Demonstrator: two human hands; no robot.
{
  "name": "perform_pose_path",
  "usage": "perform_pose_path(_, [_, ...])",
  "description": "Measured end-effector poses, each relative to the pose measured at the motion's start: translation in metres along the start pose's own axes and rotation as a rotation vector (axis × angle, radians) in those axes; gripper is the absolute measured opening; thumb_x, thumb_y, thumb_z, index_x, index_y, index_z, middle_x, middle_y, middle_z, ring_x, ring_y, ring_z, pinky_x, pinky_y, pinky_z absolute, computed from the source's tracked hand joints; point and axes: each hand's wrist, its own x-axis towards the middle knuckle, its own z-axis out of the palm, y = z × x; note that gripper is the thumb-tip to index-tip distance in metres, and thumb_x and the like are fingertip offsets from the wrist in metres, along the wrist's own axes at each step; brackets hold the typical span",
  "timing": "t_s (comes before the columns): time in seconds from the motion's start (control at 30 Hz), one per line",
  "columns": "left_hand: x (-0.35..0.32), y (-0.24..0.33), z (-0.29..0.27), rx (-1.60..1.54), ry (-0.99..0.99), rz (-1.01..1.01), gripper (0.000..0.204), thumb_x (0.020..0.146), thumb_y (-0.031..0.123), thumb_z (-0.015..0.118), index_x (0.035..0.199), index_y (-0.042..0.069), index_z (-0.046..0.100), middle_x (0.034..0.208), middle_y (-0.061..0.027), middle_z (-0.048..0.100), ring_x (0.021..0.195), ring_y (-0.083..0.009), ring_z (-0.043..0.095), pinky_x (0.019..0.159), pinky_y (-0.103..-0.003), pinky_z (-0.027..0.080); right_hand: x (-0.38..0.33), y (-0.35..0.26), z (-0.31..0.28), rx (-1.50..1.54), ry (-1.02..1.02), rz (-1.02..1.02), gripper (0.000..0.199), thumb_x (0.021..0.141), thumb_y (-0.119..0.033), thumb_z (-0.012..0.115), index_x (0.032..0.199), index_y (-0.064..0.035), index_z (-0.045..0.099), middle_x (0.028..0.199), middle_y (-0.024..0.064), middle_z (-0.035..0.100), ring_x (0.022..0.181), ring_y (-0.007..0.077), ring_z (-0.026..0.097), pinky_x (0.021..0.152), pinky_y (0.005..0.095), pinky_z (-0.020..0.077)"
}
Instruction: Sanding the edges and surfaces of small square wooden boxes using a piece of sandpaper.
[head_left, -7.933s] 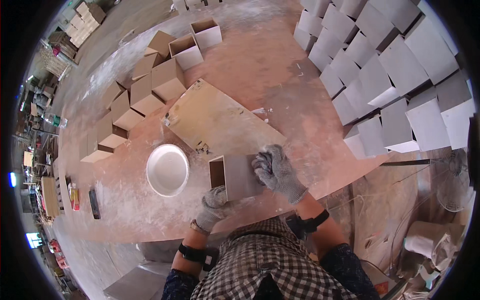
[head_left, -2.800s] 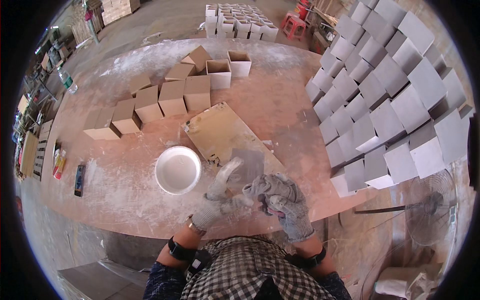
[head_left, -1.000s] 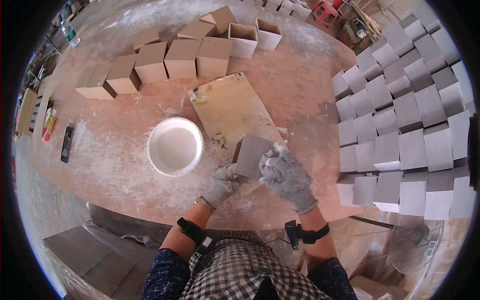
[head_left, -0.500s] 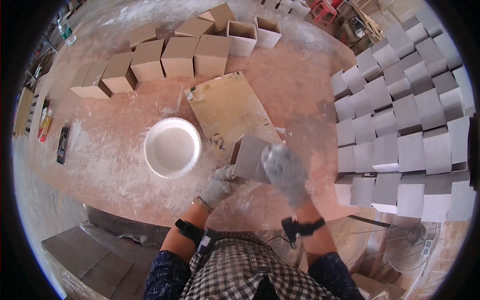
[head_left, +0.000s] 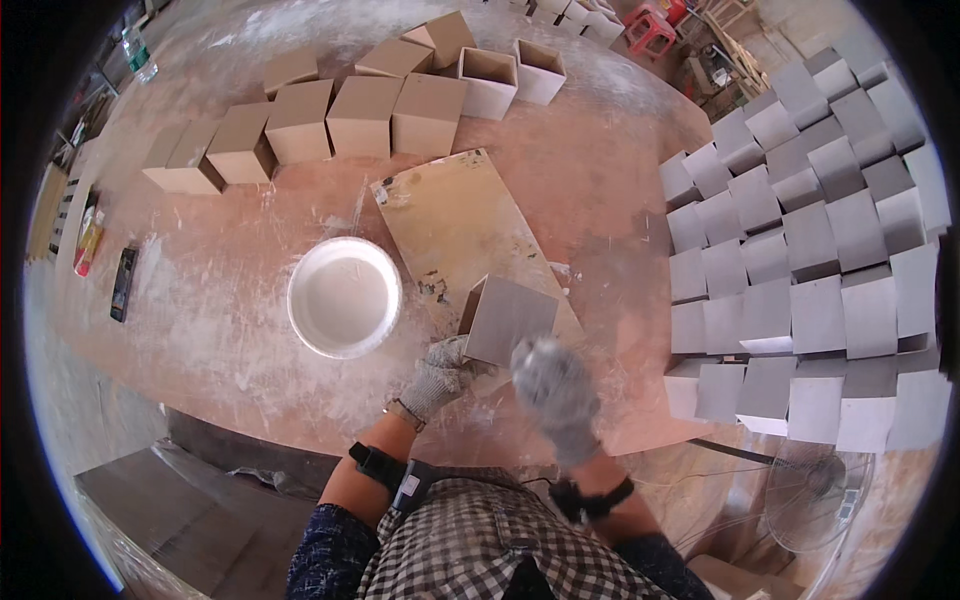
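A grey-faced box (head_left: 510, 322) with an open end sits tilted on the lower part of the stained tan board (head_left: 470, 215). My left hand (head_left: 440, 378), in a knitted grey glove, is closed on the box's near left edge. At its near right corner is my right hand (head_left: 557, 390), gloved too and slightly blurred. Its fingers are curled closed, around something pale that I cannot make out. Left of the board stands a round white tub (head_left: 345, 297) with whitish liquid in it.
Brown boxes (head_left: 360, 115) stand in rows at the back of the table, beside two open pale boxes (head_left: 513, 80). Stacked grey boxes (head_left: 805, 240) fill the right side. A black phone-like object (head_left: 124, 285) lies at left, and a fan (head_left: 818, 490) stands at lower right.
My right hand has moved down and toward me, off the box's right side, uncovering more of its grey face. My left hand stays at the box's edge.
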Motion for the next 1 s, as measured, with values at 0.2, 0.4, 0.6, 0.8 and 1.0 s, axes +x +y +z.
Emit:
perform_pose_path(0.2, [0.000,-0.002,0.001,-0.038,0.005,-0.033,0.020,0.082,0.001,0.071,0.102,0.006,0.070,0.097,-0.0104,0.071,0.088,-0.0248,0.070,0.075,-0.034,0.055,0.003,-0.007,0.007,-1.090,0.344,-0.601,0.020,0.091,-0.019,0.066,0.108,-0.0104,0.062,0.100,-0.0004,0.061,0.085,0.0261,0.063,0.068,0.0365,0.0548])
perform_pose_path(0.4, [0.000,-0.005,-0.002,0.293,0.051,0.165,0.023,0.078,0.002,0.073,0.099,0.007,0.068,0.091,-0.0103,0.068,0.084,-0.0238,0.068,0.073,-0.033,0.054,0.007,-0.001,0.020,-0.987,0.401,-0.787,0.017,0.092,-0.021,0.063,0.105,-0.0092,0.062,0.095,0.0071,0.060,0.090,0.0256,0.062,0.073,0.0368,0.0536])
perform_pose_path(0.6, [0.001,-0.006,-0.001,0.230,0.020,0.034,0.023,0.078,0.002,0.071,0.100,0.007,0.068,0.092,-0.0113,0.069,0.084,-0.0283,0.067,0.072,-0.035,0.054,0.020,0.004,0.027,-0.777,0.330,-0.405,0.030,0.092,-0.023,0.065,0.118,-0.0098,0.059,0.096,0.0047,0.062,0.094,0.0262,0.065,0.073,0.0358,0.0543])
perform_pose_path(0.8, [0.000,-0.009,0.000,0.217,0.018,0.123,0.020,0.081,0.002,0.071,0.100,0.007,0.068,0.094,-0.0109,0.069,0.085,-0.0256,0.068,0.074,-0.035,0.054,-0.003,0.011,0.035,-0.606,0.233,-0.630,0.020,0.090,-0.023,0.065,0.104,-0.0108,0.060,0.091,0.0086,0.059,0.086,0.0281,0.062,0.072,0.0384,0.0521])
perform_pose_path(1.0, [0.001,-0.007,-0.003,0.216,-0.019,0.031,0.022,0.078,0.005,0.071,0.099,0.012,0.069,0.095,-0.0103,0.068,0.090,-0.0298,0.068,0.079,-0.038,0.054,0.014,-0.011,0.035,-0.584,0.239,-0.360,0.014,0.086,-0.021,0.068,0.092,-0.0098,0.062,0.096,0.0082,0.059,0.090,0.0275,0.060,0.075,0.0437,0.0493])
